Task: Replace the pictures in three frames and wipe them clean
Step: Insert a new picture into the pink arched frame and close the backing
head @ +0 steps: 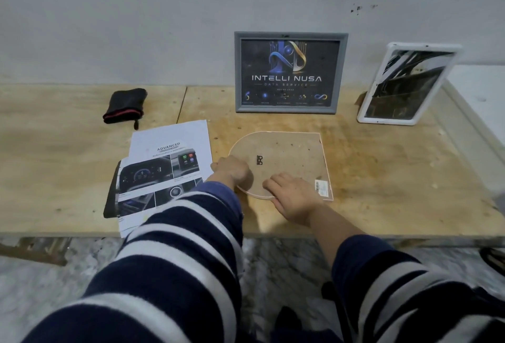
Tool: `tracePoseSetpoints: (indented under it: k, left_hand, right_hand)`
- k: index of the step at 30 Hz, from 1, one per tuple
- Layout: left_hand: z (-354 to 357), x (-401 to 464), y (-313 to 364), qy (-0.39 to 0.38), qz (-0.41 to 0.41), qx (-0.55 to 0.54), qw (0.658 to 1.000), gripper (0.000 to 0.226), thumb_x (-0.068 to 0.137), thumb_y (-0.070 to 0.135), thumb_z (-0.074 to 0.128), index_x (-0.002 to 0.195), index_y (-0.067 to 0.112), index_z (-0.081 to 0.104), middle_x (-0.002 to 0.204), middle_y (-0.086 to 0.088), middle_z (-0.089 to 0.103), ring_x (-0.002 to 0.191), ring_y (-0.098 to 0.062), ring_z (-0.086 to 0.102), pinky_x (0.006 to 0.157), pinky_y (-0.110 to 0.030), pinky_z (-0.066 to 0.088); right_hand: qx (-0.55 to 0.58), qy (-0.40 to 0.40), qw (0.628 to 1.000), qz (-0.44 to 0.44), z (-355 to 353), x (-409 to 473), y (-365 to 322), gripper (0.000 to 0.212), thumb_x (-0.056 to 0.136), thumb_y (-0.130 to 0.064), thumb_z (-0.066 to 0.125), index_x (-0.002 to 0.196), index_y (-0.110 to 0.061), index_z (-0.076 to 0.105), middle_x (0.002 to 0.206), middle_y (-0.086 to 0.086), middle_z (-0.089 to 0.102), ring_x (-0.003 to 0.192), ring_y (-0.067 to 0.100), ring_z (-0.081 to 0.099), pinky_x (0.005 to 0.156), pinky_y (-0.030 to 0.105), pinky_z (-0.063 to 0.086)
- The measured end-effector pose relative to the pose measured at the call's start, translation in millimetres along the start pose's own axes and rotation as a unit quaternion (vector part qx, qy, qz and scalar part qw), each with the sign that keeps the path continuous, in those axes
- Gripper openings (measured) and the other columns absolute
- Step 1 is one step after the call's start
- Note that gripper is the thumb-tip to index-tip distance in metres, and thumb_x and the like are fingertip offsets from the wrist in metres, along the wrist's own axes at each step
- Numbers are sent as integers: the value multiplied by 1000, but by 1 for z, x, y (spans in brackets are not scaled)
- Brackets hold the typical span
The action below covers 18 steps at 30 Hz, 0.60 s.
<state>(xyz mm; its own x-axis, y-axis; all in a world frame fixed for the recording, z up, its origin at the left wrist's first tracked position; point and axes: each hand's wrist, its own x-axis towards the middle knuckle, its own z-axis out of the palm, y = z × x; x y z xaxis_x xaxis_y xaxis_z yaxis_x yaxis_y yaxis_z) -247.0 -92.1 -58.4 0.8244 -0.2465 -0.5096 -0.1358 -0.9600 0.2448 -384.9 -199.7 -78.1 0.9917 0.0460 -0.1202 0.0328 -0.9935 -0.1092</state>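
Note:
An arch-shaped frame [289, 154] lies face down on the wooden table [382, 178], its brown backing board up, a small black hanger near its middle and a barcode sticker at its near right corner. My left hand [232, 172] rests on the frame's rounded left edge with its fingers curled. My right hand [292, 196] lies on the near edge, fingers bent over the board. A grey frame [290, 72] with a dark logo picture leans on the wall behind. A white frame [407, 84] stands tilted at the right. Printed pictures [164, 167] lie to the left.
A folded black cloth [125, 105] with a red edge lies at the back left of the table. The grey wall [164, 28] runs along the table's far side. Below the near table edge is a marbled floor [273, 260].

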Motion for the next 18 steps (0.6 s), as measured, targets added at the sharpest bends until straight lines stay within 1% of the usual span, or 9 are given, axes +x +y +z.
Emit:
tracePoseSetpoints:
  k: [2,4,6,9,11,13,14,16,18]
  left_hand:
    - [1,1,0,3,6,13,1000,40,100,26,36,133,6,45,136,-17,46,129,-34,37,107,-40,29]
    - [3,1,1,9,3,12,1000,41,98,26,39,133,5,44,139,-16,41,129,-35,33,106,-43,29]
    - [5,-1,4,19,-17,-8,1000,43,95,24,44,133,5,44,143,-14,31,131,-34,27,107,-45,29]
    - [6,-7,12,31,-53,-40,997,43,91,20,51,129,1,45,143,-11,20,128,-32,25,105,-43,31]
    - [7,-4,14,38,-64,-71,995,48,88,19,56,130,-1,43,142,-12,18,126,-32,30,107,-41,34]
    - [9,-1,16,40,-67,-127,989,50,91,19,54,133,-4,42,142,-14,20,124,-33,36,107,-40,39]
    - [10,0,16,40,-64,-145,987,50,92,20,52,134,-5,42,143,-15,22,124,-33,37,105,-40,41]
    - [11,1,16,39,-58,-166,984,51,92,22,52,134,-5,41,143,-16,24,122,-34,38,103,-40,43]
    - [13,2,16,43,-63,-192,978,51,92,24,52,133,-4,42,143,-16,22,117,-35,45,103,-41,43]
  right_hand:
    - [53,21,998,38,1,-3,4,35,98,-23,39,132,-18,45,128,3,52,116,24,47,88,37,44]
    - [96,56,987,113,-2,-5,12,39,98,-15,39,136,-18,45,131,2,52,120,22,45,95,36,42]
    - [85,76,974,194,-9,-6,23,45,93,-7,43,137,-18,45,133,1,49,120,21,43,98,35,42]
    - [63,35,942,328,-16,-10,44,47,87,-5,52,133,-14,47,131,6,43,115,25,44,95,35,45]
    - [118,11,908,401,-15,-14,56,41,87,-2,53,127,-10,52,128,9,44,108,27,50,86,32,46]
    - [184,6,885,428,-12,-16,65,39,86,4,49,122,-8,59,122,10,54,98,27,58,76,31,49]
    - [208,10,876,435,-10,-16,67,40,86,6,47,121,-8,61,119,10,59,97,27,60,75,31,50]
    - [248,29,857,451,-8,-17,70,43,87,8,46,122,-9,63,119,11,62,100,28,61,79,32,50]
    - [303,66,824,475,-7,-17,74,47,85,11,46,123,-11,64,122,10,63,102,29,62,84,35,53]
